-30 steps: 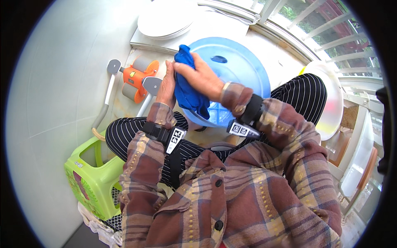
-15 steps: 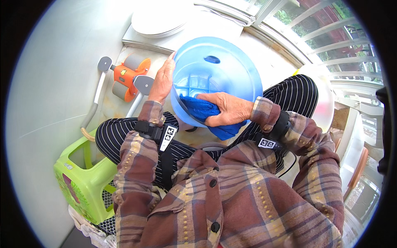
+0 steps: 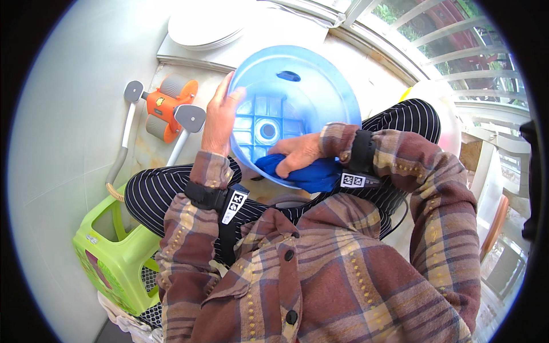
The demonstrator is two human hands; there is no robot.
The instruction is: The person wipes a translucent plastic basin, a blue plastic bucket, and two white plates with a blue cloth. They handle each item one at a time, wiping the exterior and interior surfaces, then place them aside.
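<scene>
Blue plastic basin point(image 3: 297, 97), round, is tilted on the seated person's lap above the striped trousers point(image 3: 154, 194), its ribbed grid underside and central hub facing the camera, with one oval handle slot near the upper rim. The left hand point(image 3: 220, 117) grasps the basin's left rim, fingers curled over the edge and thumb laid against the underside. The right hand point(image 3: 297, 155) is clenched on a dark blue cloth point(image 3: 306, 174), pressing it against the lower part of the underside, just below the hub; the bunched cloth hangs past the basin's lower rim. Both wrists carry black straps with small square printed tags, over the sleeves of a plaid shirt point(image 3: 320, 274). Just to the left of the basin, on the pale floor, lies an orange and grey wheeled roller point(image 3: 168, 106) with grey disc-shaped ends, close to a grey tube handle point(image 3: 123, 148) that runs down along the wall. A green plastic stool point(image 3: 111, 251) stands at the person's lower left, touching the trouser leg. Above the basin, a stack of white round plates or lids point(image 3: 203, 28) rests on a low white ledge. White window railings point(image 3: 457, 51) curve across the upper right.
</scene>
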